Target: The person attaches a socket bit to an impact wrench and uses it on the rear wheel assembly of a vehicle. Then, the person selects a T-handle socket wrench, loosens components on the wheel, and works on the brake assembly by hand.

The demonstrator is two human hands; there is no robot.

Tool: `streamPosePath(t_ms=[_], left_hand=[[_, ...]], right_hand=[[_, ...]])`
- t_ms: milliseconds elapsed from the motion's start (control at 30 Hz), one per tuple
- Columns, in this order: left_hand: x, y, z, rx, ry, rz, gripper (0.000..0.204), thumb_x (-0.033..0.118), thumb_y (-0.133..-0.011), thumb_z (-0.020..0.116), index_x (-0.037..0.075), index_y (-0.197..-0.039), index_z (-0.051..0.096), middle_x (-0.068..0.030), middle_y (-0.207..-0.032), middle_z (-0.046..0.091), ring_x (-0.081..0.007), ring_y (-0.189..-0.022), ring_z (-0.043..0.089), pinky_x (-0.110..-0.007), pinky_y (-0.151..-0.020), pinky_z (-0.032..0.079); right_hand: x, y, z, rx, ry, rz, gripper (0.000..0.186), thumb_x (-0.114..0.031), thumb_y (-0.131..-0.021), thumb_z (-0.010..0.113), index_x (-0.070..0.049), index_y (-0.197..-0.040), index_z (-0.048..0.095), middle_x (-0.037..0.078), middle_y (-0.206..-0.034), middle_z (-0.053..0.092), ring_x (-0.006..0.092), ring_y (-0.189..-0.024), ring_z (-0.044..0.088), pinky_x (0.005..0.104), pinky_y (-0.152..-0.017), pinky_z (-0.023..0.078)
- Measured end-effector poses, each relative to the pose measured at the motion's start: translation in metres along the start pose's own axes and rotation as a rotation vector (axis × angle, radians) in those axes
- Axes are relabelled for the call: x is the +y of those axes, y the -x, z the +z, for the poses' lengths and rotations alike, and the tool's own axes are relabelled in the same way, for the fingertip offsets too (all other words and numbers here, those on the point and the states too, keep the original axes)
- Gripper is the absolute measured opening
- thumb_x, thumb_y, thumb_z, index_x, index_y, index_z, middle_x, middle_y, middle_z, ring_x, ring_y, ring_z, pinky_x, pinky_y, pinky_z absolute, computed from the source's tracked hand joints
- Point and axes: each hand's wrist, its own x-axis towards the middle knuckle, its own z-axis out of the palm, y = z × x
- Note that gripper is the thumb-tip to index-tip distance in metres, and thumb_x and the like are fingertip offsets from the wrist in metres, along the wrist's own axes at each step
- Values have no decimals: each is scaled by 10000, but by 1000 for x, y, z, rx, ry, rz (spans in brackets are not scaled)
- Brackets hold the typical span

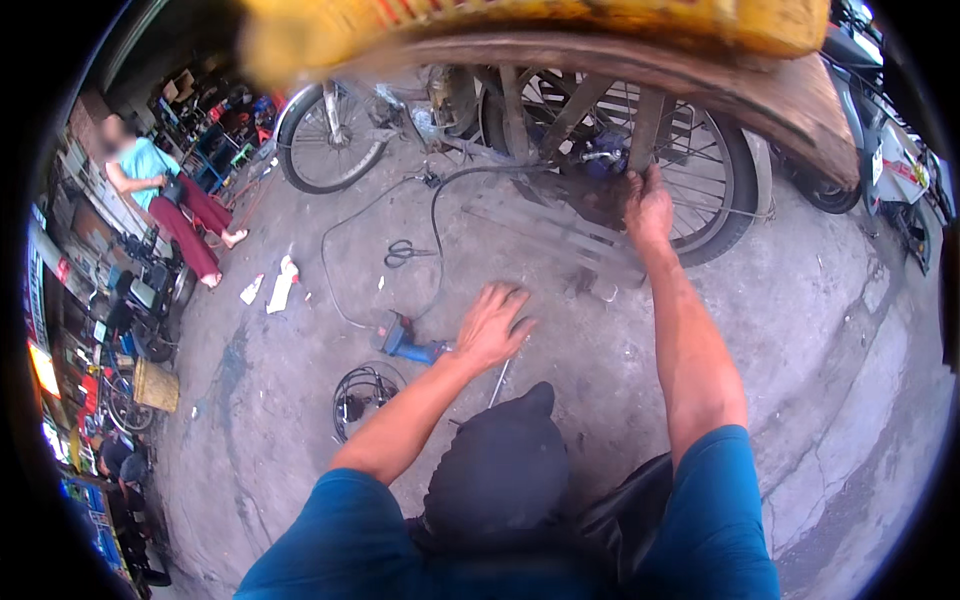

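My left hand hovers over the concrete with its fingers apart and nothing in it. Beside its wrist lies a blue cordless drill. A thin metal rod is partly covered by that forearm. Farther out, my right hand reaches up to the lower end of a flat grey strut in front of a spoked wheel. Its fingers are bent together there; what they grip, if anything, is too small to tell. A blue part with a metal fitting sits just left of these fingers.
Dark-handled scissors, a long black cable and a coil of black cables lie on the floor. A wooden board under a yellow crate overhangs the wheel. At left stands a person; scooters are parked at right.
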Motion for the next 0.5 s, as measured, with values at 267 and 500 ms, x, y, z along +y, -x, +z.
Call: streamPosePath(t_ms=[267, 500], left_hand=[[-36, 165, 53, -439, 145, -235, 265, 220, -818, 556, 56, -1023, 595, -153, -947, 585, -341, -885, 570, -419, -776, 462], [-26, 243, 80, -279, 264, -475, 264, 173, -805, 543, 49, -1033, 595, -145, -1004, 581, -329, -947, 558, -415, -819, 458]], right_hand=[[23, -8, 11, 23, -217, -123, 295, -264, -900, 465, -40, -1086, 511, 212, -949, 617, 395, -887, 573, 424, -775, 431], [28, -12, 14, 24, -299, -126, 375, -224, -920, 507, 63, -1160, 478, 139, -1091, 585, 188, -975, 532, 292, -874, 390]])
